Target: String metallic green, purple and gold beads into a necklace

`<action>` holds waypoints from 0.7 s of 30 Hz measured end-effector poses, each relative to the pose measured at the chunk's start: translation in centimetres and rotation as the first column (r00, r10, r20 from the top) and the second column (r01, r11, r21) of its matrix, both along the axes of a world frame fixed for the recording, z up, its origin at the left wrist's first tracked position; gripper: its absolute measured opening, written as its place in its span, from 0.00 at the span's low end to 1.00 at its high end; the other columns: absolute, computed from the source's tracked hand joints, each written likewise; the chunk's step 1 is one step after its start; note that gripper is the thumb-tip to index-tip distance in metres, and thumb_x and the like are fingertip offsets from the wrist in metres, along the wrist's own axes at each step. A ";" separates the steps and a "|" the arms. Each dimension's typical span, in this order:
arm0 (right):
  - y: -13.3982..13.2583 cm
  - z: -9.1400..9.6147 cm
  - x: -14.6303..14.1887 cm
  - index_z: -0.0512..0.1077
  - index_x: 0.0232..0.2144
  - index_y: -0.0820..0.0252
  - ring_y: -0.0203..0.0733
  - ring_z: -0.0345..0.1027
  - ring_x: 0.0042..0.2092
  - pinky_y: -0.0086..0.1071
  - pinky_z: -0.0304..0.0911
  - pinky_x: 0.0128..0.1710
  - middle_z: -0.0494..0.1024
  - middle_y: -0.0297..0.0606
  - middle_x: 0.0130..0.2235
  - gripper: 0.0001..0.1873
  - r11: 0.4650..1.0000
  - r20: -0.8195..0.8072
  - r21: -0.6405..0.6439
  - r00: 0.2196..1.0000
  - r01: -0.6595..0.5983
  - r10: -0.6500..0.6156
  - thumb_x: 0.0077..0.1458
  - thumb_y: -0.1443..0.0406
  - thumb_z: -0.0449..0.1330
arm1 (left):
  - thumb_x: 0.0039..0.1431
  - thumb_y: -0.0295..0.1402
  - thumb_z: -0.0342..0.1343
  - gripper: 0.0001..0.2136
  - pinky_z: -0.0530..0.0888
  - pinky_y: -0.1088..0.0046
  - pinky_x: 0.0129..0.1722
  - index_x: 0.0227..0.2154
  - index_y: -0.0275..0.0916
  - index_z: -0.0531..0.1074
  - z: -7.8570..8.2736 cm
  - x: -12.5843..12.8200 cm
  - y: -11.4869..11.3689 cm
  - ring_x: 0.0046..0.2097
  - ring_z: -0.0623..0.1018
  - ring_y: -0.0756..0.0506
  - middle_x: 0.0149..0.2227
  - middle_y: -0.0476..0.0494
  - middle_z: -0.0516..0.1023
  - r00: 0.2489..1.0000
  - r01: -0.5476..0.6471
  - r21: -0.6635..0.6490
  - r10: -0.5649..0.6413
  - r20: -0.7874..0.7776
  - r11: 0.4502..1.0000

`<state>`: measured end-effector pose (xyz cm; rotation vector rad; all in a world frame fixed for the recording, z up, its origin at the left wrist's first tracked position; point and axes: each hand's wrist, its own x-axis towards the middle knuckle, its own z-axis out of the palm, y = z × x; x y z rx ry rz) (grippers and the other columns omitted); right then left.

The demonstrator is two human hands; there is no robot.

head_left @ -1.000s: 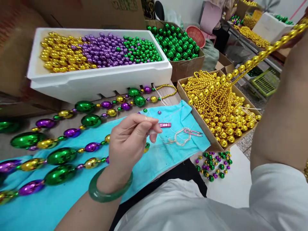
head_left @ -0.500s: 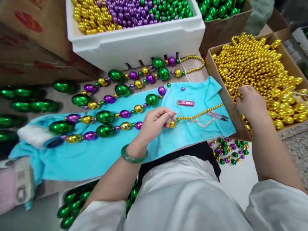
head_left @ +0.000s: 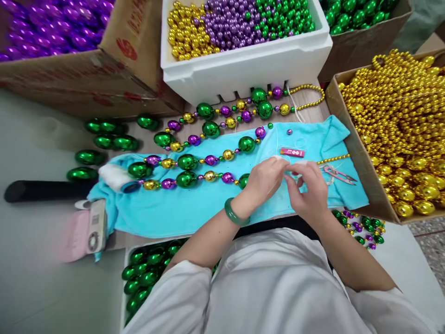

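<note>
Left hand [head_left: 266, 181] and right hand [head_left: 310, 188] are hovering together by a beaded strand [head_left: 187, 179]. Whether their curled fingers are pinching anything, I can't tell.

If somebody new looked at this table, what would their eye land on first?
Probably the rows of large, shiny green, purple and gold beads lying across the turquoise cloth, the nearer row running toward the left hand, close beside the right hand. Next, perhaps, the white foam box behind, with small beads grouped by colour, and the carton heaped with gold beads at far right.
</note>
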<state>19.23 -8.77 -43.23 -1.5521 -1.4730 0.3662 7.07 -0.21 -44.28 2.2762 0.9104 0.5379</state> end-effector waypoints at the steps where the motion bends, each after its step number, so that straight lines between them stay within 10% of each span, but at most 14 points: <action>1: 0.0 -0.3 0.3 0.77 0.42 0.50 0.47 0.69 0.42 0.42 0.68 0.43 0.76 0.43 0.42 0.13 0.998 0.103 0.054 0.994 -0.041 0.035 0.58 0.68 0.56 | 0.62 0.28 0.47 0.10 0.69 0.71 0.40 0.33 0.39 0.74 0.1 0.0 0.2 0.39 0.75 0.46 0.36 0.43 0.77 1.000 0.020 -0.035 -0.020 0.010 0.999; 7: 0.9 -1.1 2.3 0.77 0.40 0.49 0.47 0.66 0.43 0.44 0.63 0.45 0.76 0.42 0.43 0.15 0.958 0.384 0.094 0.898 -0.269 0.215 0.60 0.70 0.53 | 0.53 0.25 0.48 0.07 0.64 0.74 0.34 0.22 0.37 0.67 1.1 0.3 1.4 0.31 0.70 0.50 0.28 0.48 0.72 0.989 0.140 -0.260 -0.124 0.078 0.956; 21: 4.1 1.0 0.5 0.68 0.37 0.56 0.43 0.67 0.39 0.41 0.65 0.41 0.73 0.38 0.36 0.06 0.906 0.122 0.125 0.913 -0.404 0.390 0.62 0.67 0.50 | 0.53 0.27 0.49 0.12 0.62 0.74 0.30 0.16 0.37 0.59 2.9 -1.7 4.3 0.27 0.62 0.53 0.20 0.53 0.59 0.962 0.244 -0.300 -0.270 -0.050 0.922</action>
